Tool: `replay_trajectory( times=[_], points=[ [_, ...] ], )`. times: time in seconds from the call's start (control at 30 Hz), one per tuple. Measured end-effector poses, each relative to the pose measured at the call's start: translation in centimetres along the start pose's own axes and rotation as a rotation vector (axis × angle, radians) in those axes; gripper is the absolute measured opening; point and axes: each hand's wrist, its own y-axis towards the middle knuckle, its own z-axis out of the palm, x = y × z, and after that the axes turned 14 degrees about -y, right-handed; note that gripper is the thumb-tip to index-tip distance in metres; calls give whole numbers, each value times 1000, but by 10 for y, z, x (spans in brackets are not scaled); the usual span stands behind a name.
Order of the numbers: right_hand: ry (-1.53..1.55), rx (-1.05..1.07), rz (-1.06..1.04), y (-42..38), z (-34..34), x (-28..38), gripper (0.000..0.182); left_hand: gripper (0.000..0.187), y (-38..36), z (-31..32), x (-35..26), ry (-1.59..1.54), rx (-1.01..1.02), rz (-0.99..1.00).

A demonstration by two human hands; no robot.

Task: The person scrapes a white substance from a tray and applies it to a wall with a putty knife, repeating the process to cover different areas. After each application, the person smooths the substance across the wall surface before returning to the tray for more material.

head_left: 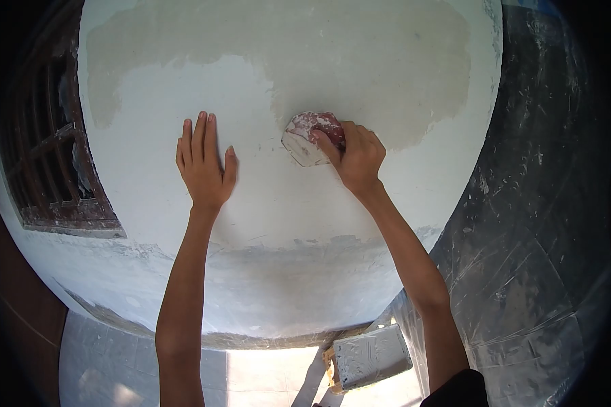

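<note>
A pale wall (pixel 265 203) with a greyish patch across its upper part fills the middle of the view. My left hand (pixel 206 163) lies flat against it, fingers up and thumb apart, with nothing held. To its right, my right hand (pixel 357 154) grips a red and white, dust-covered pad (pixel 307 139) that rests against the wall. The thumb lies over the pad's near face, and the other fingers curl around its right side. The lower left of the pad looks like a folded, whitish sheet.
A dark brown barred window (pixel 54 149) is set in the wall at the left. Dark plastic sheeting (pixel 529 271) hangs along the right. Below, a tray of white paste (pixel 372 356) stands on the floor near the wall's foot.
</note>
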Motion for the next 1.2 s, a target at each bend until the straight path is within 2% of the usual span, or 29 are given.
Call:
replay_trajectory(
  times=[0.03, 0.17, 0.2, 0.27, 0.3, 0.37, 0.43, 0.47, 0.5, 0.57, 0.67, 0.73, 0.77, 0.9, 0.93, 1.0, 1.03, 1.07, 1.1, 1.13, 1.17, 1.2],
  points=[
    [5, -4, -4, 1, -1, -7, 33, 62, 0, 1, 0, 5, -5, -1],
    [-244, -8, 326, 0, -11, -46, 41, 61, 1, 0, 2, 11, -7, 13],
    [-246, -4, 322, -1, -15, -54, 41, 62, 0, 1, 1, 6, -9, 15],
    [-260, 65, 612, 2, -26, -59, 42, 61, 0, 1, 1, 1, -7, 8],
    [-263, 68, 609, 1, -28, -57, 42, 61, 0, 0, 0, -1, -3, 9],
    [216, -80, 865, 6, -31, -37, 41, 61, -1, 1, -1, 5, 2, 2],
    [469, -135, 787, 15, -26, -11, 40, 61, 0, 0, 0, 16, 4, 3],
    [466, 28, 728, 16, -25, -3, 38, 61, 0, 0, 0, 10, 3, 2],
    [266, 78, 440, 17, -17, 1, 37, 61, -1, 0, 0, 3, 3, -1],
    [124, 33, 54, 27, -8, 8, 38, 61, -1, 2, 0, -18, -14, -12],
    [72, 20, 41, 42, 1, -13, 39, 61, 0, 3, 2, -27, -36, -19],
    [7, -5, 151, 44, 0, -35, 40, 61, -2, 2, 2, -27, -29, -17],
    [-72, 27, 284, 46, -4, -47, 43, 61, -2, 1, 1, -15, -14, -6],
    [-159, -78, 698, 54, -28, -75, 44, 61, -1, 3, 2, -19, -37, -8],
    [-164, -76, 698, 53, -32, -68, 44, 61, -3, 3, 1, -23, -35, -9],
    [248, -180, 782, 53, -35, -40, 41, 60, -1, 3, 1, -28, -34, -15],
    [475, -160, 727, 46, -32, -28, 38, 60, -1, 3, 2, -27, -37, -10],
    [616, -39, 681, 40, -32, -11, 38, 60, -1, 2, 1, -26, -37, -8],
    [620, 73, 556, 32, -29, 3, 38, 60, -1, 2, 1, -28, -36, -11],
    [451, 191, 356, 17, -17, 6, 38, 60, -1, 2, 0, -29, -37, -11],
    [261, 141, 34, 20, -17, 14, 38, 61, 0, 1, 0, -30, -26, -5],
    [267, 141, -36, 19, -11, 22, 38, 61, 0, 0, 0, -30, -14, 1]
  ],
)
